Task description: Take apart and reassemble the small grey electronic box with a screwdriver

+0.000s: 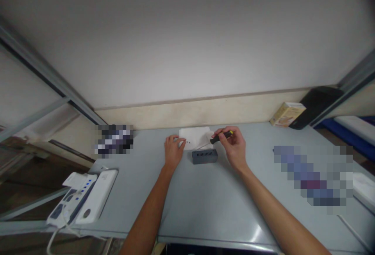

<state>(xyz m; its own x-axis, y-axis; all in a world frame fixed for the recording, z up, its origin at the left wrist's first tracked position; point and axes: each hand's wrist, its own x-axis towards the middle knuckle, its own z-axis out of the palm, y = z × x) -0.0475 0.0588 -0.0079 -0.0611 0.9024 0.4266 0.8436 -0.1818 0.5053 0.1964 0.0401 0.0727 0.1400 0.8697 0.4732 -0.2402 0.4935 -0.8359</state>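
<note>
A dark grey box with a row of slots (204, 157) sits on the desk between my hands. Behind it lies a white sheet of paper (195, 134) with a few tiny dark pieces on it, too small to identify. My left hand (174, 150) rests at the paper's left edge, fingers apart, its thumb and index finger close to those pieces. My right hand (234, 147) grips a screwdriver (220, 137) by its black handle with a yellow end. The thin shaft slants down leftward, its tip over the paper just behind the box.
On the left stand a white power strip (73, 200) and a long white case (98, 196) with cables. A yellow carton (287, 113) leans near a black object (315, 104) at the back right. Two blurred-out items lie left and right. A wall closes the desk's (193, 200) back.
</note>
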